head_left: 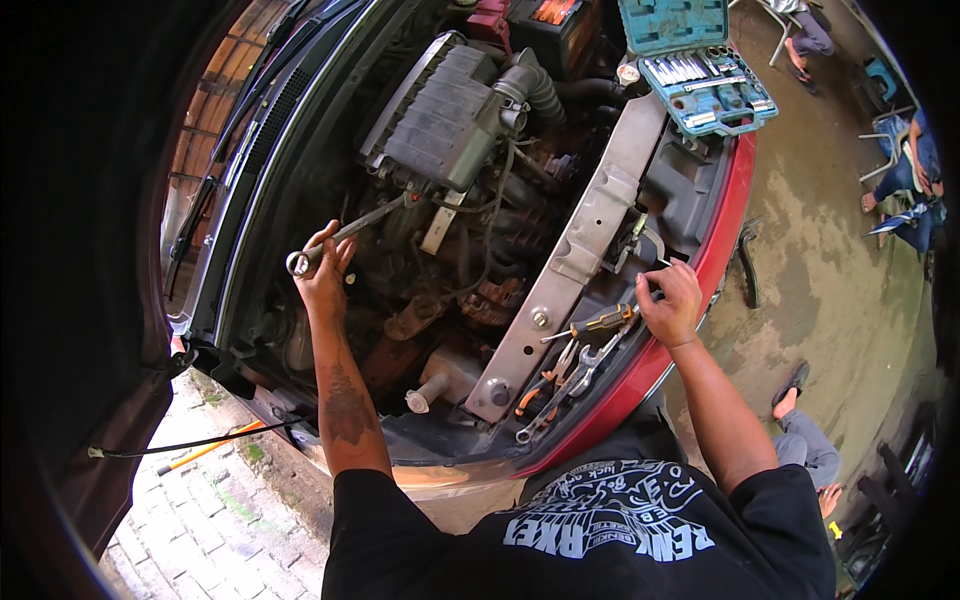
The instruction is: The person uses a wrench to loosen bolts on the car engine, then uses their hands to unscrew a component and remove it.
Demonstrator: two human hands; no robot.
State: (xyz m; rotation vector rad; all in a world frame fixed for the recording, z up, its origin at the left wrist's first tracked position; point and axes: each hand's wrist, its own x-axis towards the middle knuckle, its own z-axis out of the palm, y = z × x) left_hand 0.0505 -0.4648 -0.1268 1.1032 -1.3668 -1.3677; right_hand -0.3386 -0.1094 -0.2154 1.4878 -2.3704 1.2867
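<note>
My left hand (322, 283) is wrapped round a long box-end wrench (368, 219) over the engine bay. The wrench's ring end sticks out beside my thumb, and its shaft slants up toward the black air filter housing (432, 112). My right hand (672, 303) is curled in above the car's front edge, thumb and fingers drawn together. Whatever lies between them, if anything, cannot be made out. Just below that hand rest a screwdriver (602, 321) with a yellow-and-black handle, several wrenches (583, 378) and pliers with orange grips (533, 394).
A bare metal crossmember (565, 268) runs along the front of the bay, behind the red bumper (738, 190). An open blue socket set (705, 118) sits at its far end. A white-capped reservoir (447, 378) is nearer me. Other people sit at the right.
</note>
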